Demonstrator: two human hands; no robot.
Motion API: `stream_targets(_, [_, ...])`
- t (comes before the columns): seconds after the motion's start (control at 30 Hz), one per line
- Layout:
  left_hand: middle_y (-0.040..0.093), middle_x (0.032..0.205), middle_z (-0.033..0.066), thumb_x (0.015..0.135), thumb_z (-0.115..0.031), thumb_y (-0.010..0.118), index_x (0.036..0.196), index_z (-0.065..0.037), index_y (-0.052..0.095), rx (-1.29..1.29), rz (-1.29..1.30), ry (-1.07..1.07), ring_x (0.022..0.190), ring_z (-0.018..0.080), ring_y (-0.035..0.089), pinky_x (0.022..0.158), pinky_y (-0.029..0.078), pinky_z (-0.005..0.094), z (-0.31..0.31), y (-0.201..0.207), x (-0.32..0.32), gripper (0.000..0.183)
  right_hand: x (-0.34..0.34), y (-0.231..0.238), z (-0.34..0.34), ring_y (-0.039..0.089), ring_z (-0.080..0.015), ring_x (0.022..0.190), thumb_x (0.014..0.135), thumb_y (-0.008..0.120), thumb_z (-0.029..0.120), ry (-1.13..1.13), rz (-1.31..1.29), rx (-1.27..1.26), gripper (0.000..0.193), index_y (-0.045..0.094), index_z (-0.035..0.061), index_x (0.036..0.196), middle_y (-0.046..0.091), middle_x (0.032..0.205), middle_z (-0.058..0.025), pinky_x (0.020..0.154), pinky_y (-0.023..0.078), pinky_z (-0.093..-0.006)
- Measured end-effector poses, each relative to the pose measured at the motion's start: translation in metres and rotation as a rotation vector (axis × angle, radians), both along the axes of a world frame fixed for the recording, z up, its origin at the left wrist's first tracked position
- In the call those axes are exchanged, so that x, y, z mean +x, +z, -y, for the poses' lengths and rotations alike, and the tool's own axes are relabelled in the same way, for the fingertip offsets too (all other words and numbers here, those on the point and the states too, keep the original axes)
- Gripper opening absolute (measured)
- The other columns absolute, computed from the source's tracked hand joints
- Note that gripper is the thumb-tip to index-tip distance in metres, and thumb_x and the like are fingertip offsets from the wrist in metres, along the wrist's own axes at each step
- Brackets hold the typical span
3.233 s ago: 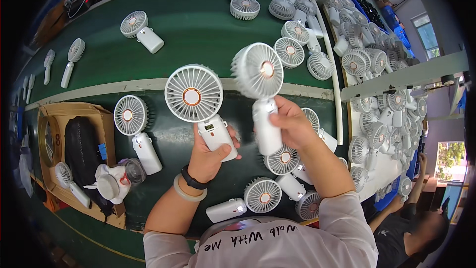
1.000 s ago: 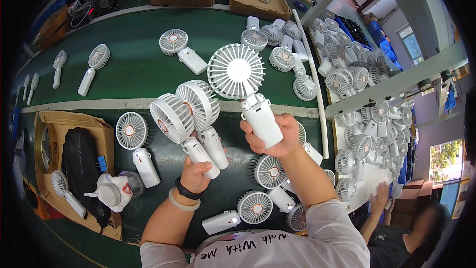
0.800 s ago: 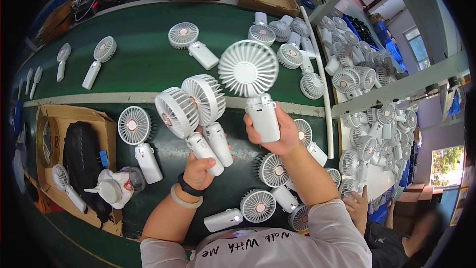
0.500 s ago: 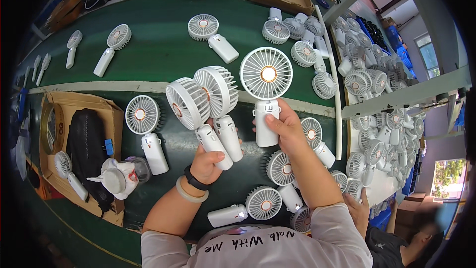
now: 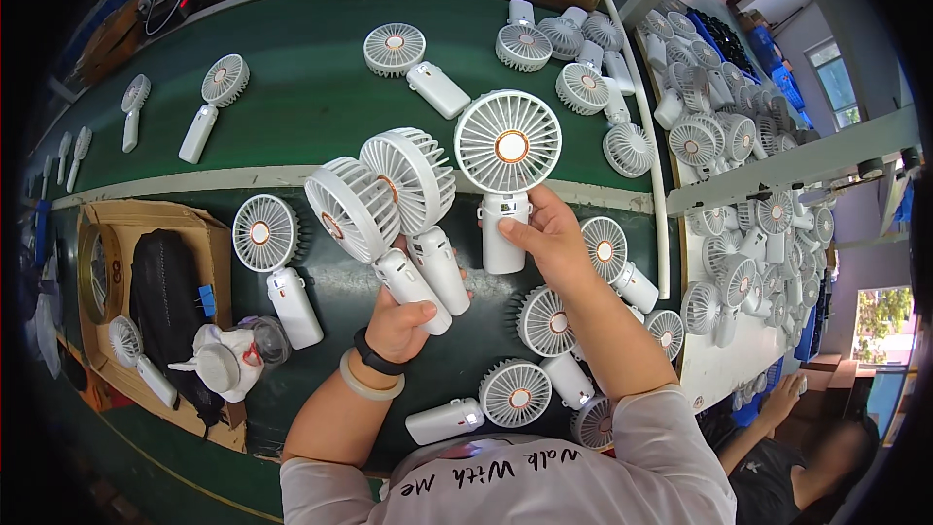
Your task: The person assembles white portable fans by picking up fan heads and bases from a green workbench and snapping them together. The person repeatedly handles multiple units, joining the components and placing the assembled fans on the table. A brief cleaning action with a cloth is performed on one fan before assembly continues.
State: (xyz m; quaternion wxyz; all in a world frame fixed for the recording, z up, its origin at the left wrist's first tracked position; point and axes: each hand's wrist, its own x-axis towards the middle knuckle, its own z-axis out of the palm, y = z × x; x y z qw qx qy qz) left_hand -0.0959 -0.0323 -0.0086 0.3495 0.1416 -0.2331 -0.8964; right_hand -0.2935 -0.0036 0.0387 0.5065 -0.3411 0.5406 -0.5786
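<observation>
My left hand is closed round the handles of two white handheld fans, a front one and a rear one. Their round grilles tilt up and to the left. In my right hand is another white handheld fan, upright, its grille and orange-ringed hub facing me. My thumb presses the front of its handle near a small dark display. Left of my hands, a single fan lies on the dark green bench. Several more fans lie beside and below my right forearm.
A green conveyor belt beyond the bench carries spaced fans, with a cluster at its right end. A cardboard box stands left, a wrapped white jar beside it. Right, past a white pipe, fans crowd a table near a co-worker's hand.
My right hand and its fan have shifted slightly left, and the left-hand fans lean a little further left. The co-worker's hand has lifted away from the side table. The whole view has shifted slightly.
</observation>
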Motion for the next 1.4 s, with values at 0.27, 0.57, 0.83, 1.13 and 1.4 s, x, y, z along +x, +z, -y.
stream_targets(0.27, [0.04, 0.128, 0.0115, 0.065, -0.01, 0.074, 0.134, -0.009, 0.027, -0.042, 0.041, -0.029, 0.115, 0.0261, 0.047, 0.091, 0.046, 0.0487, 0.0, -0.009, 0.001, 0.084, 0.001, -0.001, 0.002, 0.06, -0.0192, 0.098, 0.081, 0.058, 0.001, 0.014, 0.048, 0.021, 0.046, 0.043, 0.002, 0.124, 0.06, 0.108, -0.0109, 0.087, 0.047, -0.0328])
stream_targets(0.57, [0.034, 0.136, 0.0123, 0.065, -0.013, 0.076, 0.137, -0.007, 0.023, -0.204, 0.138, -0.096, 0.119, 0.0227, 0.043, 0.093, 0.044, 0.0454, -0.003, 0.008, -0.001, 0.09, 0.012, -0.003, -0.002, 0.04, -0.0225, 0.124, 0.082, 0.063, 0.011, 0.122, 0.186, -0.001, 0.065, 0.027, 0.003, 0.136, 0.043, 0.131, -0.0119, 0.103, 0.032, -0.0364])
stream_targets(0.83, [0.041, 0.128, 0.0219, 0.065, -0.021, 0.078, 0.131, 0.003, 0.03, -1.285, 0.674, 0.07, 0.122, 0.0324, 0.038, 0.104, 0.026, 0.0439, -0.034, 0.033, -0.004, 0.085, 0.043, 0.026, -0.037, 0.049, -0.023, 0.116, 0.06, 0.08, 0.031, 0.45, 0.013, -0.144, 0.085, 0.04, -0.0017, 0.128, 0.052, 0.124, -0.0117, 0.098, 0.038, -0.0355])
stream_targets(1.13, [0.021, 0.138, 0.0283, 0.068, -0.028, 0.077, 0.137, 0.004, 0.013, -1.287, 0.764, -0.261, 0.129, 0.0418, 0.023, 0.105, 0.023, 0.0454, -0.059, 0.084, 0.047, 0.1, 0.015, 0.066, -0.086, 0.044, -0.0352, 0.12, 0.066, 0.068, 0.057, 0.315, 1.018, -0.492, 0.095, 0.031, 0.008, 0.138, 0.037, 0.134, -0.0217, 0.089, 0.042, -0.0503])
stream_targets(1.4, [0.04, 0.12, 0.0249, 0.065, -0.015, 0.075, 0.129, 0.005, 0.033, -1.602, 1.118, -0.421, 0.109, 0.0407, 0.04, 0.096, 0.034, 0.0451, -0.135, 0.063, 0.069, 0.079, 0.005, 0.064, -0.12, 0.041, -0.0377, 0.122, 0.067, 0.069, 0.052, 0.333, 1.134, -0.605, 0.093, 0.029, 0.0064, 0.138, 0.035, 0.134, -0.0233, 0.097, 0.037, -0.0543])
